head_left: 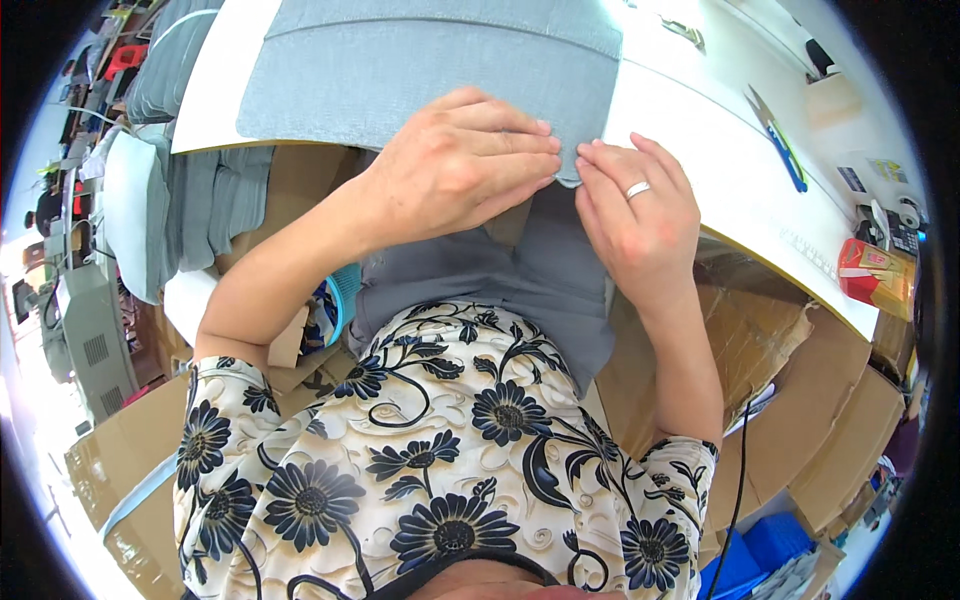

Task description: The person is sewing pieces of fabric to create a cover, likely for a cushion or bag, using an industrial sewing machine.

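A flat grey fabric piece lies on the white table, its lower right corner reaching over the front edge. My left hand has its fingers pressed together on that corner, thumb hidden. Just to its right, my right hand, with a ring on one finger, pinches the corner's edge between its fingertips and thumb. The two hands' fingertips are close, with a narrow strip of fabric between them.
Grey fabric stacks sit at the left. Scissors lie right of the fabric, near a red-and-yellow packet and desk phone. Cardboard, blue bins and a dangling cable are below at right.
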`<state>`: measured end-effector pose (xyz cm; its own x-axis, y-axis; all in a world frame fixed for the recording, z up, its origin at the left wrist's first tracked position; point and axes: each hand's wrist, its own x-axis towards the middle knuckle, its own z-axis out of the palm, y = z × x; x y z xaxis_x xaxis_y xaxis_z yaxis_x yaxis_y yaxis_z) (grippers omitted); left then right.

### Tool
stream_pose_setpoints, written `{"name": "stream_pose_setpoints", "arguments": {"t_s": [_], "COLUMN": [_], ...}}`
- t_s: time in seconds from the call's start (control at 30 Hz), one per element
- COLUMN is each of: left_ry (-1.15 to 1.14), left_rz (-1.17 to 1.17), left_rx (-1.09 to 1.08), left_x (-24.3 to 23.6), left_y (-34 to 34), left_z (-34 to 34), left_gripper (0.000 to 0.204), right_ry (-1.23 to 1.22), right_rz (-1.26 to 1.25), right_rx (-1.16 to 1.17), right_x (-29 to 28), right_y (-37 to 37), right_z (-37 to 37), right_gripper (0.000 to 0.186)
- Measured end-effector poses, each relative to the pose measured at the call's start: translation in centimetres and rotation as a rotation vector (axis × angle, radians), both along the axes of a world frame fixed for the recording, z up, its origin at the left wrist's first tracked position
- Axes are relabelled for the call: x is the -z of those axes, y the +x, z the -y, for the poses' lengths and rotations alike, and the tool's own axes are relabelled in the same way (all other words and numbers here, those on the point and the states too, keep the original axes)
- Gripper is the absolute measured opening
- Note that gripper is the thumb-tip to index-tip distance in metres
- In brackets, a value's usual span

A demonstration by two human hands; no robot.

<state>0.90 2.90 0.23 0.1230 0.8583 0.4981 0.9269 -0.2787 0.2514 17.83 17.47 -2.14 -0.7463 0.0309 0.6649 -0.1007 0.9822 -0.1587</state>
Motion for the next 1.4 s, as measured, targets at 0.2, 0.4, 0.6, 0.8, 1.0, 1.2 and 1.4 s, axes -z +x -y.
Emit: {"name": "stream_pose_setpoints", "arguments": {"t_s": [0.2, 0.4, 0.6, 0.8, 1.0, 1.2, 1.4], "left_ry": [-0.255, -0.148, -0.149, -0.15, -0.167, -0.368, -0.296], "left_rz": [0.132, -0.036, 0.06, 0.019, 0.062, -0.114, -0.083], "left_rx": [0.056, -0.11, -0.036, -0.063, -0.077, -0.282, -0.168], "left_x": [-2.5, -2.5, -1.6, -0.5, -2.3, -3.6, -2.2], "left_y": [-2.6, -5.3, -7.3, -6.1, -4.9, -4.4, -4.3], "left_z": [-1.7, -7.4, -9.3, -9.0, -10.2, -11.3, -9.1], "left_gripper": [0.016, 0.022, 0.03, 0.03, 0.03, 0.038, 0.035], "right_ry": [-0.014, -0.155, -0.271, -0.225, -0.236, -0.165, -0.127], "right_rz": [0.003, -0.031, -0.071, -0.038, -0.078, -0.079, 0.051], "right_rx": [0.01, -0.026, -0.045, -0.084, -0.099, -0.115, -0.137], "right_x": [0.2, 0.6, 0.5, 0.0, -1.2, -2.3, -1.1], "right_y": [0.1, -0.5, -0.3, -0.1, -0.4, -2.0, 0.1], "right_z": [0.4, 0.5, 1.2, 1.2, 1.2, 2.3, 1.5], "right_gripper": [0.017, 0.015, 0.015, 0.017, 0.017, 0.015, 0.019]}}
